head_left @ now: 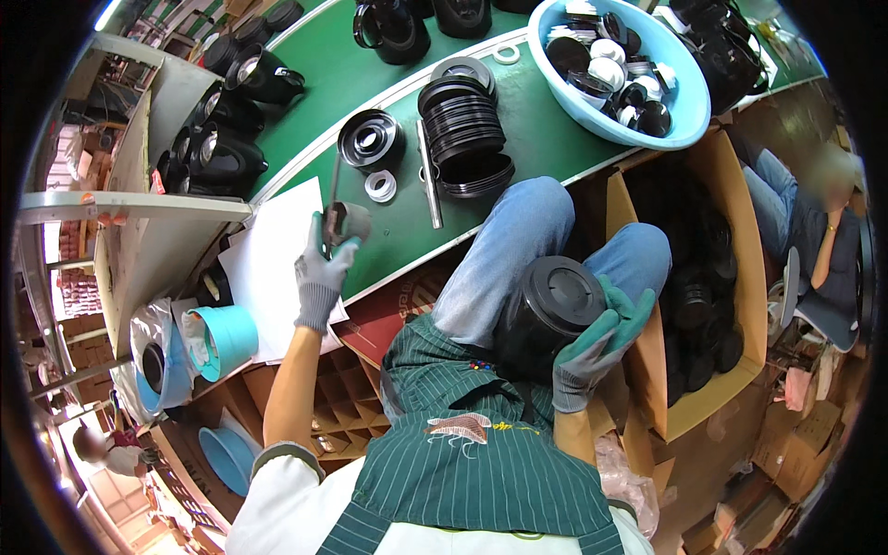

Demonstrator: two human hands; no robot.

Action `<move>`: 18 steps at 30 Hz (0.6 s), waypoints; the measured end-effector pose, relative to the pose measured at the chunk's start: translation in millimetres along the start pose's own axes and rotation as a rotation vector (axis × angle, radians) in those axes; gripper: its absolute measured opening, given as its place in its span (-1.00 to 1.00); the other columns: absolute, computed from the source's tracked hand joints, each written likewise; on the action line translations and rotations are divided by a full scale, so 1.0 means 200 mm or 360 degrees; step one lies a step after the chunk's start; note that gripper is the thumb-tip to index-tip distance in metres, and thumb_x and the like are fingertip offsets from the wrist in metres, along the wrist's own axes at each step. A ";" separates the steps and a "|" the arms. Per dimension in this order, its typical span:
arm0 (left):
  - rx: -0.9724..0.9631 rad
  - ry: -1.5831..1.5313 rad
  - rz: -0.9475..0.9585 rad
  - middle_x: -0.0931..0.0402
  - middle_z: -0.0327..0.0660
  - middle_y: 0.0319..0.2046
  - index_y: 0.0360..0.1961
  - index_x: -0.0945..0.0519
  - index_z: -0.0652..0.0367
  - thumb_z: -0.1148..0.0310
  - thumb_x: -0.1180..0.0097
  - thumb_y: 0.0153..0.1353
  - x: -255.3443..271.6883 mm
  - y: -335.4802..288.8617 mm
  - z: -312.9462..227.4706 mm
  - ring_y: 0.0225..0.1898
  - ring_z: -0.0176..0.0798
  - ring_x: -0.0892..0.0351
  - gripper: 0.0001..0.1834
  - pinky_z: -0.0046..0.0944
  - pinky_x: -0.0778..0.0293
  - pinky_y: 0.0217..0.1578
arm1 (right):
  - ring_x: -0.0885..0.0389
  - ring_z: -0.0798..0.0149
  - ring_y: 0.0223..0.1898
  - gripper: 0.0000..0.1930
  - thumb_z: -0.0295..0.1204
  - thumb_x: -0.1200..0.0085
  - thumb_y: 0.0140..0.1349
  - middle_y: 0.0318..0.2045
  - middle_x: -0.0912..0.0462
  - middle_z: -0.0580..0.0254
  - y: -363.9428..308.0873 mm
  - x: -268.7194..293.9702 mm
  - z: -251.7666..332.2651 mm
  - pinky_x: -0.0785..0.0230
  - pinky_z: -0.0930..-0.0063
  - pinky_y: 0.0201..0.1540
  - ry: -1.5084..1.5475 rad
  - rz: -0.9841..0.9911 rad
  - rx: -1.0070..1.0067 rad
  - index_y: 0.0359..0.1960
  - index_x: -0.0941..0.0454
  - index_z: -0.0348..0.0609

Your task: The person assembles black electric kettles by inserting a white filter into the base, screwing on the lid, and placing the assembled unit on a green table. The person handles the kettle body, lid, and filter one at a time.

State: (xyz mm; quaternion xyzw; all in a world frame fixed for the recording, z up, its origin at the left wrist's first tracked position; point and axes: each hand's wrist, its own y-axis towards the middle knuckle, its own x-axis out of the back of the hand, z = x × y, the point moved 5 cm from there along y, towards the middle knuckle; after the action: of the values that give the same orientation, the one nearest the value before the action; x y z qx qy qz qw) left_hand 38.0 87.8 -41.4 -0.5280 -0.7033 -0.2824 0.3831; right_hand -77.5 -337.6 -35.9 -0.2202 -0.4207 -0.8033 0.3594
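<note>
A black jug body (532,338) rests between my thighs, with a round black disc (562,291) at its upper end. My right hand (601,347), in a grey and green glove, cups the right side of it. Over the table's near edge, my gloved left hand (326,277) is closed on a dark tool with a thin upright shaft; a blurred grey-brown round piece (351,222) shows at its fingers. Just beyond lie a black ring-shaped part (370,141), a white ring (380,186) and a metal rod (429,176). Stacked black rings (462,129) sit right of the rod.
A blue basin (684,129) of black and white caps stands at the table's far right. Beside my right leg is a cardboard box (689,421) of black parts. Black jugs (222,153) line the left. Turquoise bucket (227,340) at lower left. Another person (814,250) sits right.
</note>
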 end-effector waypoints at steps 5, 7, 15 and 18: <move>0.0317 0.0389 -0.0043 -0.58 0.26 0.15 0.53 -0.19 0.28 -0.08 -0.33 0.17 -0.15 0.19 0.37 0.11 0.27 -0.64 0.04 0.07 -0.53 0.12 | -0.56 -0.14 0.19 -0.31 -0.17 0.20 0.58 0.23 -0.49 -0.27 -0.01 -0.01 0.08 -0.19 -0.01 0.43 0.0684 0.0112 -0.0309 0.52 0.02 -0.47; 0.0345 0.0740 -0.0244 -0.40 0.28 0.31 0.54 -0.18 0.26 -0.12 -0.32 0.17 -0.16 0.17 0.36 0.27 0.31 -0.47 0.06 0.12 -0.44 0.21 | -0.64 -0.12 0.11 -0.27 -0.11 0.25 0.56 0.14 -0.57 -0.22 0.01 -0.02 0.10 -0.29 0.03 0.38 0.0768 0.0024 -0.0244 0.51 0.01 -0.50; -0.0028 0.0487 0.0649 -0.55 0.25 0.20 0.56 0.08 0.40 -0.22 -0.23 0.22 -0.58 0.16 -0.56 0.18 0.15 -0.64 0.21 0.01 -0.51 0.18 | -0.63 -0.10 0.14 -0.28 -0.09 0.21 0.55 0.11 -0.58 -0.18 -0.02 0.01 0.17 -0.33 0.03 0.35 0.0508 0.0121 -0.0069 0.47 -0.09 -0.53; 0.0164 0.0444 0.0708 -0.63 0.23 0.10 0.56 0.08 0.34 -0.06 -0.11 0.29 -0.71 0.23 -0.46 0.02 0.19 -0.73 0.04 0.10 -0.58 0.08 | -0.64 -0.06 0.11 -0.27 -0.09 0.19 0.56 0.09 -0.60 -0.18 -0.03 0.02 0.17 -0.41 0.07 0.28 0.0786 0.0062 -0.0128 0.48 -0.08 -0.52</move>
State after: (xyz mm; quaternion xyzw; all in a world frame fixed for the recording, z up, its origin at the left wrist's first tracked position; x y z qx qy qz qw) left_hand 126.4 -47.8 -109.2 -0.6054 -0.5238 -0.2251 0.5554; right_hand -81.8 -309.2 -18.3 -0.0395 -0.2835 -0.8418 0.4577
